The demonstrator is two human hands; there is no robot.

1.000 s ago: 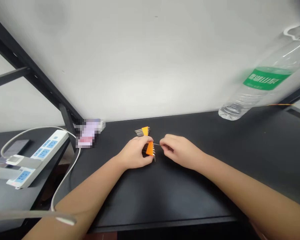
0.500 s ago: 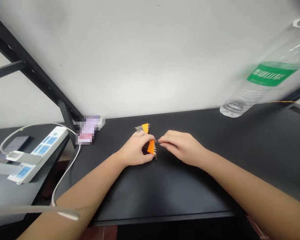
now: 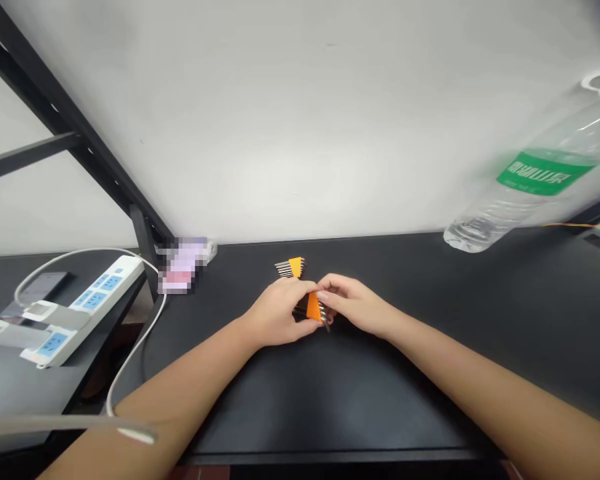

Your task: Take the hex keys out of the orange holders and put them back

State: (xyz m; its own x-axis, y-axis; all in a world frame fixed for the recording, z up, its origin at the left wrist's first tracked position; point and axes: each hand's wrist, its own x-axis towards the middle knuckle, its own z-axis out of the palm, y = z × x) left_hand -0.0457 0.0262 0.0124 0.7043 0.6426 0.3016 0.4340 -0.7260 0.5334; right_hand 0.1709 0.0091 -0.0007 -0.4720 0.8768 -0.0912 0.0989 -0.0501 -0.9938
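Note:
An orange holder (image 3: pixel 314 307) with several metal hex keys in it is pinched between the thumb and fingers of my left hand (image 3: pixel 279 311). The bent key ends stick out at its right side. My right hand (image 3: pixel 353 303) touches that right side, its thumb on the holder's upper right edge and its fingers curled behind the key ends. Whether it grips a single key cannot be made out. Just beyond my left hand, a second, yellow-orange holder (image 3: pixel 295 267) with several hex keys lies on the black table (image 3: pixel 360 413).
A large clear bottle (image 3: pixel 545 173) with a green label stands at the back right. At the left are a white power strip (image 3: pixel 93 300) with plugs, a white cable (image 3: pixel 143 343), a phone (image 3: pixel 45 288), a blurred-out pinkish item (image 3: pixel 183 265) and a black metal frame (image 3: pixel 143 240).
My right hand has come in against the orange holder; the thin key seen between its fingertips before no longer shows. The view has shifted slightly.

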